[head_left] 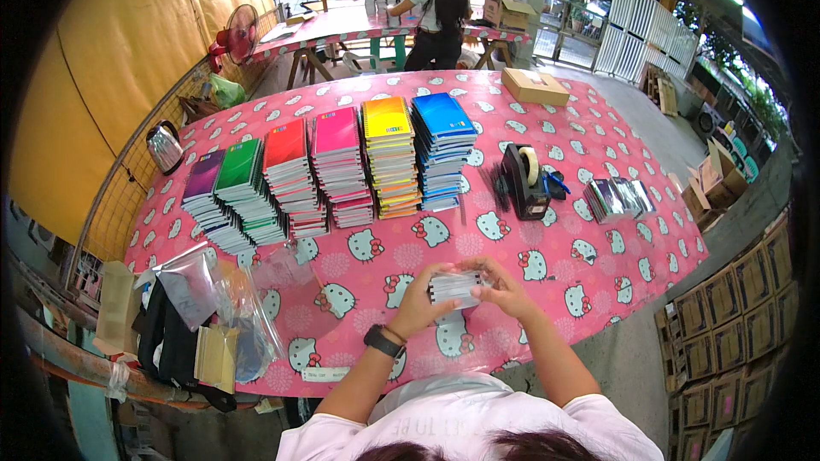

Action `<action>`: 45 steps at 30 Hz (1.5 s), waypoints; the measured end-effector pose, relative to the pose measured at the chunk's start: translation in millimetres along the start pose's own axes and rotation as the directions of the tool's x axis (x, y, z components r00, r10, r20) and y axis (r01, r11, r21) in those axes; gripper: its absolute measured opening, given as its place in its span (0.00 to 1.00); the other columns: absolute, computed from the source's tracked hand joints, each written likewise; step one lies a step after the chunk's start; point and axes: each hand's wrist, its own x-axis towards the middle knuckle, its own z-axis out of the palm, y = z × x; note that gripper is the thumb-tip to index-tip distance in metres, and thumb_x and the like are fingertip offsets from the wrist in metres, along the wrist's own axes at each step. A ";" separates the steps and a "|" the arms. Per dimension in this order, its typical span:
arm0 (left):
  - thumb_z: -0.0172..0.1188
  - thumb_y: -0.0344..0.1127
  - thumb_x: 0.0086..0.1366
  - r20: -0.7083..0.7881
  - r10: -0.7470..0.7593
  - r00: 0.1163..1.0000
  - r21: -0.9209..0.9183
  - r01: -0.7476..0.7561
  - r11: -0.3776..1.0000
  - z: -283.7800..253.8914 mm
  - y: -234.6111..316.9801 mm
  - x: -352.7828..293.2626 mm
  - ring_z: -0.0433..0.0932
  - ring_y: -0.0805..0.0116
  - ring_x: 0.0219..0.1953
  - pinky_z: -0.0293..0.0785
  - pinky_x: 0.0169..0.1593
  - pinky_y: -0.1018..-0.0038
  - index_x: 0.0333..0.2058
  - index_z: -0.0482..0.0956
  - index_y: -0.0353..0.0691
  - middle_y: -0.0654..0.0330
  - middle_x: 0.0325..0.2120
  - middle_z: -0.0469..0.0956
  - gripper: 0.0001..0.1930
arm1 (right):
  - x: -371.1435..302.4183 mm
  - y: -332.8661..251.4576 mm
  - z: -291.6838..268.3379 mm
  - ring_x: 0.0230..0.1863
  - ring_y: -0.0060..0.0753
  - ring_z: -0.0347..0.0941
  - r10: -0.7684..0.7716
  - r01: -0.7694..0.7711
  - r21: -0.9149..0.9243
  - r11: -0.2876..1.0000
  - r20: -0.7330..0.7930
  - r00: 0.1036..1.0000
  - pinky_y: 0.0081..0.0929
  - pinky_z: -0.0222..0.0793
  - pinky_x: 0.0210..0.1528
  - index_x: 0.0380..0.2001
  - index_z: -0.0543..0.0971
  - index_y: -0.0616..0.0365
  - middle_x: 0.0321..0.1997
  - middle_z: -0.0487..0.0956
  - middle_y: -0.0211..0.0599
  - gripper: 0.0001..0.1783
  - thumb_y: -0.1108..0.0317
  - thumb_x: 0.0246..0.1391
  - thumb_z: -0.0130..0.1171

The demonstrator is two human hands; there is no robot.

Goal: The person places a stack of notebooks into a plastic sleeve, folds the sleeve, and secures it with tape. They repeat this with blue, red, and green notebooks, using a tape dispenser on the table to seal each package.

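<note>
Between both hands I hold a small stack of spiral notebooks (pixel 454 289), edge-on above the near middle of the table. My left hand (pixel 417 302) wraps its left end, and my right hand (pixel 504 292) grips the right end, with fingers curled over the far side. The covers are mostly hidden by my hands. Beyond them stand tall stacks of spiral notebooks in a row: purple (pixel 203 177), green (pixel 239 166), red (pixel 284 143), pink (pixel 334 132), yellow (pixel 387 119) and blue (pixel 443 117).
A black tape dispenser (pixel 523 183) stands right of the stacks, near wrapped notebook bundles (pixel 617 200). A cardboard box (pixel 535 86) lies at the far edge. Plastic bags (pixel 190 283) and a black bag (pixel 162 333) crowd the near left. Two people work at another table (pixel 342 27) behind.
</note>
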 end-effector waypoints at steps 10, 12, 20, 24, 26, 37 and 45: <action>0.75 0.34 0.40 -0.066 0.018 0.998 0.030 -0.016 0.999 -11.9 3.1 -16.5 0.74 0.68 0.46 0.66 0.53 0.73 0.49 0.67 0.35 0.57 0.42 0.75 0.36 | -30.5 42.0 -11.8 0.58 0.29 0.62 0.021 -0.021 -0.003 1.000 -0.113 0.993 0.30 0.56 0.60 0.64 0.54 0.56 0.58 0.68 0.35 0.49 0.68 0.39 0.69; 0.75 0.32 0.39 0.105 -0.270 0.957 0.130 0.255 0.958 -11.6 -8.6 -16.9 0.68 0.69 0.53 0.65 0.56 0.71 0.55 0.61 0.36 0.58 0.49 0.71 0.43 | -19.3 46.6 7.2 0.56 0.29 0.64 0.116 -0.112 0.046 0.993 -0.101 0.988 0.30 0.59 0.58 0.62 0.58 0.57 0.54 0.70 0.36 0.52 0.72 0.31 0.74; 0.72 0.32 0.40 0.087 -0.051 0.995 0.100 0.042 0.994 -14.5 -0.5 7.5 0.73 0.64 0.48 0.68 0.53 0.70 0.51 0.66 0.35 0.56 0.46 0.73 0.37 | -12.1 31.1 -2.8 0.56 0.32 0.65 -0.036 -0.015 -0.246 0.969 -0.200 0.979 0.29 0.60 0.58 0.59 0.61 0.59 0.54 0.70 0.38 0.49 0.67 0.32 0.74; 0.67 0.35 0.47 0.013 -0.022 1.000 -0.213 0.024 0.977 -29.4 3.7 15.3 0.73 0.62 0.48 0.68 0.52 0.70 0.54 0.66 0.36 0.53 0.46 0.74 0.33 | -13.2 24.5 -20.2 0.57 0.33 0.64 0.038 -0.054 -0.066 0.996 -0.222 0.974 0.30 0.60 0.58 0.62 0.58 0.55 0.57 0.68 0.37 0.46 0.59 0.40 0.68; 0.64 0.36 0.50 -0.026 -0.030 0.999 -0.114 0.027 0.993 -36.1 15.4 28.5 0.75 0.61 0.46 0.69 0.50 0.71 0.51 0.70 0.36 0.52 0.44 0.75 0.28 | -6.5 -7.6 -25.9 0.53 0.32 0.68 0.015 -0.059 -0.131 0.990 -0.310 0.951 0.29 0.63 0.53 0.56 0.67 0.55 0.52 0.73 0.38 0.35 0.58 0.44 0.65; 0.64 0.34 0.48 0.234 0.324 0.917 0.753 -0.382 0.537 -9.6 113.9 45.8 0.76 0.69 0.36 0.58 0.57 0.59 0.30 0.81 0.46 0.65 0.28 0.78 0.07 | -2.9 -54.3 -55.8 0.29 0.31 0.72 0.072 -0.220 -0.385 0.896 -0.365 0.928 0.28 0.69 0.36 0.29 0.80 0.58 0.29 0.78 0.33 0.08 0.73 0.43 0.56; 0.62 0.30 0.49 0.084 0.464 0.882 0.685 -0.390 0.615 -21.2 78.6 14.6 0.74 0.63 0.38 0.52 0.61 0.55 0.29 0.80 0.45 0.65 0.26 0.77 0.06 | -17.9 -11.4 -28.3 0.56 0.37 0.60 -0.088 0.097 -0.430 0.897 0.041 0.995 0.31 0.56 0.58 0.39 0.81 0.54 0.50 0.76 0.27 0.33 0.90 0.25 0.43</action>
